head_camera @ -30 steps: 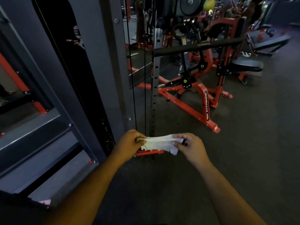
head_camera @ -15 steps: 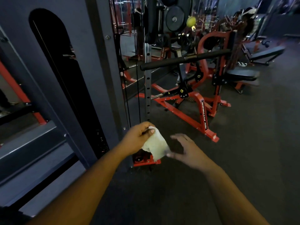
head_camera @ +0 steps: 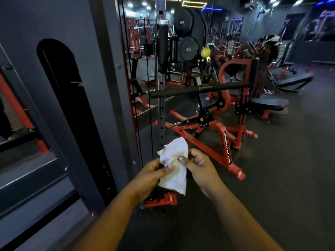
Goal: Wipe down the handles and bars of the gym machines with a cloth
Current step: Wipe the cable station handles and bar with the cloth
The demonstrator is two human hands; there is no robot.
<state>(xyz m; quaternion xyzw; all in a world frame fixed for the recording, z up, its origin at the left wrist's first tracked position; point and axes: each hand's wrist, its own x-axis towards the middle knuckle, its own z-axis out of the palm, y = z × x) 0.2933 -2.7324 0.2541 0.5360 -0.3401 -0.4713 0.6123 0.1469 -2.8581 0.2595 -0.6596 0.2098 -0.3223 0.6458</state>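
Cloth (head_camera: 174,165), white and crumpled, sits between both my hands in the head view: my left hand (head_camera: 152,175) pinches its left edge, my right hand (head_camera: 201,169) pinches its right side, each grip holding fabric. Beyond, the black padded bar (head_camera: 199,90) juts level from the gray cable machine (head_camera: 68,73), above red frames (head_camera: 213,138) on dark floor (head_camera: 281,169).

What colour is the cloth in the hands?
White, with faint dirty marks; the cloth shows in the head view.
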